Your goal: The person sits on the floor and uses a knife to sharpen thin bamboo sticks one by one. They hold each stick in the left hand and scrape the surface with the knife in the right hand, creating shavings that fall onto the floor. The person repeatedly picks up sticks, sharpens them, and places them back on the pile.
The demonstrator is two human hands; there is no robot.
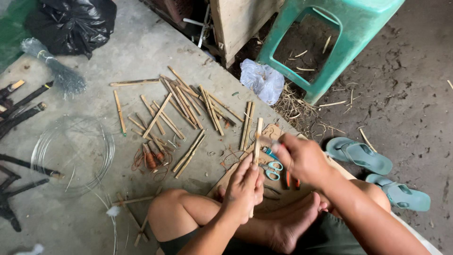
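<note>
Between my crossed legs, on the concrete floor (141, 52), my left hand (244, 189) is clamped round the lower end of a bamboo stick (257, 137), holding it upright so its top stands free to work on. My right hand (302, 158) is closed near that top, blurred; I cannot tell what it pinches. Scissors (272, 170) lie on the cardboard (271, 132) just beyond, within easy reach. More cut sticks (184, 104) are strewn ahead, a wire coil (75, 151) to the left, sandals (361, 156) and a green stool (330, 42) off right.
</note>
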